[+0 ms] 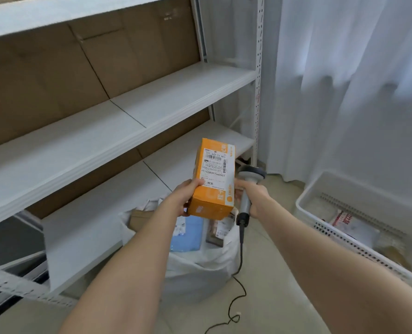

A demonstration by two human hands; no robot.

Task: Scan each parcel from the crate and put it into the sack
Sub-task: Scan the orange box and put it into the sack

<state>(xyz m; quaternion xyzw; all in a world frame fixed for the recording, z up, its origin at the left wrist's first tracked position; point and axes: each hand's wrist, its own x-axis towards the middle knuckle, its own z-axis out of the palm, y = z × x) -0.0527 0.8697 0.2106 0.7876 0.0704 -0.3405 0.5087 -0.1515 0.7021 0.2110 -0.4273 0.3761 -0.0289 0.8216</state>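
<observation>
Left hand (187, 195) clasps orange parcel (212, 189) low; right hand (256, 198) grips scanner (251, 174).
Stiff and light, I judge (label (215, 165) looks slick): hold its bottom corners.

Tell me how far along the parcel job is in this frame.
Done: a blue parcel and others already lie in the sack. In hand: the left grip holds an orange box, label facing the camera, while the right grip holds the scanner beside it; whether it has scanned cannot be told. Left: this box must go into the sack, and the crate holds a red-printed bag and more.
</observation>
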